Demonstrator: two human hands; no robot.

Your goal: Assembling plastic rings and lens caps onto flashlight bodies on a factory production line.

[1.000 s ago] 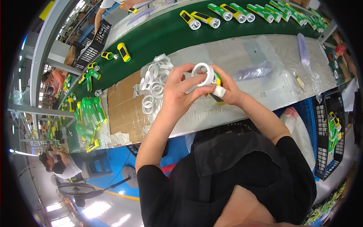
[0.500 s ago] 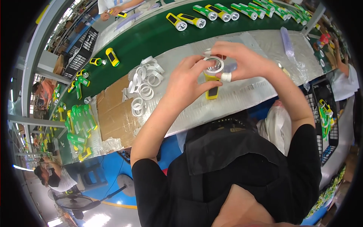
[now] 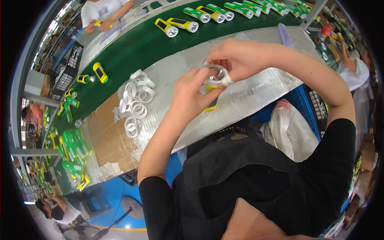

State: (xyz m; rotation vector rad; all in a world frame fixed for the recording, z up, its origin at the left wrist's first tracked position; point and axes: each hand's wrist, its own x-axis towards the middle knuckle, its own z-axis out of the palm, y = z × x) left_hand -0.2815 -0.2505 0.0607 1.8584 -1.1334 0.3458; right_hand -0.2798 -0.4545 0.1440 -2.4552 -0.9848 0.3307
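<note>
Held between both hands over the covered work table is a yellow flashlight [image 3: 211, 105], its clear lens end up and a dark panel on its body. A white ring [image 3: 224, 72] sits around the lens end. My left hand [image 3: 191, 93] is closed around the flashlight's left side, thumb across the body below the head. My right hand [image 3: 240, 58] grips the ring from above and the right, its fingers curled and partly hidden. White covers [image 3: 227, 80] wrap its thumb and a fingertip. Left of my hands lies a loose pile of white rings [image 3: 149, 81].
Beyond the table runs a green conveyor belt [image 3: 136, 44] with a row of green and yellow flashlights [image 3: 182, 25]. More green flashlights [image 3: 74, 146] are heaped at the left beside brown cardboard [image 3: 106, 134]. A clear plastic sleeve [image 3: 284, 35] lies far right. Co-workers [image 3: 106, 12] sit around.
The whole view has shifted. My right elbow has swung outward and the right hand has turned around the ring. The flashlight leans more, still held by both hands.
</note>
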